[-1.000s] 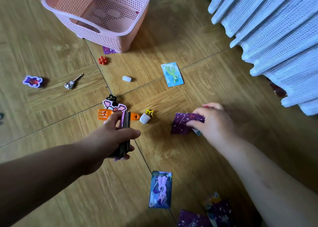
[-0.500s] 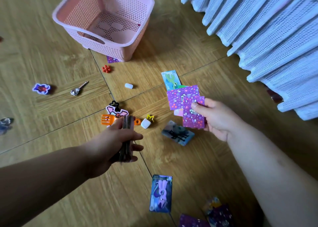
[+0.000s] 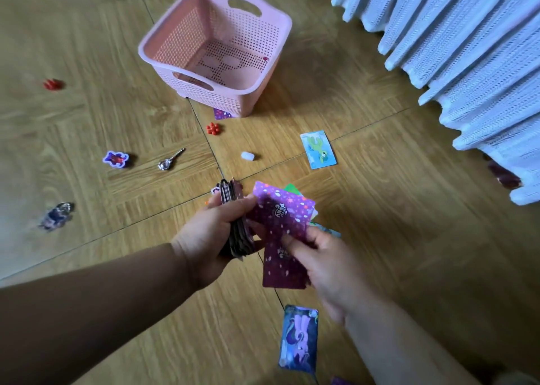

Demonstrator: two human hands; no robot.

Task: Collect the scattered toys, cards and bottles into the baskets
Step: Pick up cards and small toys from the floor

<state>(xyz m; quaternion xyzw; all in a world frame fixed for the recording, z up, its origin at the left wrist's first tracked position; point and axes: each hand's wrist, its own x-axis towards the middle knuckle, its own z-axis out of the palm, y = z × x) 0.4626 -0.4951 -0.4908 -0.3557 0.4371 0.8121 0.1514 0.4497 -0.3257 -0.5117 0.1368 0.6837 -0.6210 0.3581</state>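
- A small red toy [image 3: 53, 84] with knobbly points lies far left on the wood-grain floor [image 3: 365, 209]; nearer the person lies a keychain figure [image 3: 57, 216], too blurred to read
- A flat purple-edged figure toy [image 3: 116, 159] and a shiny silver key charm [image 3: 171, 159] lie side by side but apart; the charm's shaft points up and to the right
- The pink basket [image 3: 216, 98], of perforated plastic with rounded corners and cut-out handles, stands upright beyond the hands; a purple card corner [image 3: 223, 113] pokes out from under its near edge
- A red flower-shaped bead [image 3: 213, 128] lies just in front of the basket, and a smooth white capsule [image 3: 247, 156] a little to its right
- The left hand [image 3: 210, 238] is clamped on a thick stack of cards [image 3: 235, 224], which is held on edge, its long axis running away from the person
- The right hand [image 3: 324, 265] pinches a few fanned purple cards [image 3: 280, 230] beside the stack, thumb on top; their glossy speckled backs carry a logo reading "PONY", upside down to the camera, and their long axis points away and slightly left
- A pale blue card [image 3: 318, 149] with a green figure lies flat on the floor, beyond the right hand
- A dark blue card [image 3: 299, 338] with a purple figure lies near the right forearm, lengthwise towards the person
- White ribbed fabric [image 3: 467, 63] hangs in folds at the right
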